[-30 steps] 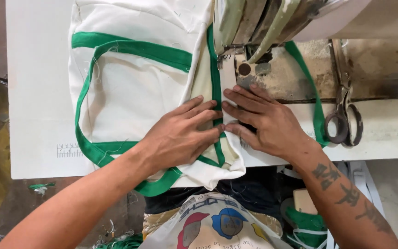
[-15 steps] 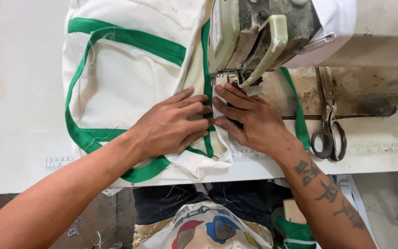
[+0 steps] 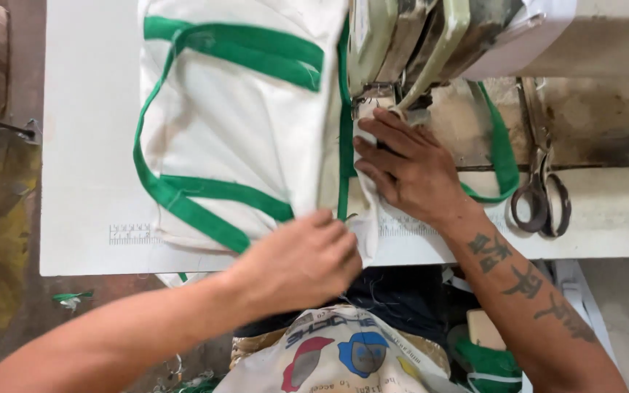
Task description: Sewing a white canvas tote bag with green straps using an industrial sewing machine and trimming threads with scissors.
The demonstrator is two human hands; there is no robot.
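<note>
Fingers (image 3: pixel 384 149) of the right hand (image 3: pixel 410 169) are stretched out and slightly apart, and they are pressed flat on the white cloth (image 3: pixel 234 109) just in front of the sewing machine (image 3: pixel 431 36), close to the place where the needle part comes down. Nothing is clamped by them; the cloth is only held down against the table (image 3: pixel 89 145). The fingers of the left hand (image 3: pixel 301 260) are curled together around the near fold of the same cloth, at the front edge of the table, so the cloth is gripped there. How tightly it is gripped cannot be told, because the fingertips are hidden under the fabric.

The white cloth is spread over the middle of the table, from the front edge up to the back edge, and it is bordered with a green trim (image 3: pixel 205 196), which runs in loops along its left side and in a straight line beside the right hand. Another green strap (image 3: pixel 502 149) is seen to the right of the right hand, curved on the table beside the machine base.

A pair of scissors (image 3: pixel 540 193) is laid on the right part of the table, apart from the right hand. Small ruler marks (image 3: pixel 131 233) are printed near the front edge, on the left. Below the table edge, a printed bag (image 3: pixel 336 353) is seen on the person's lap.
</note>
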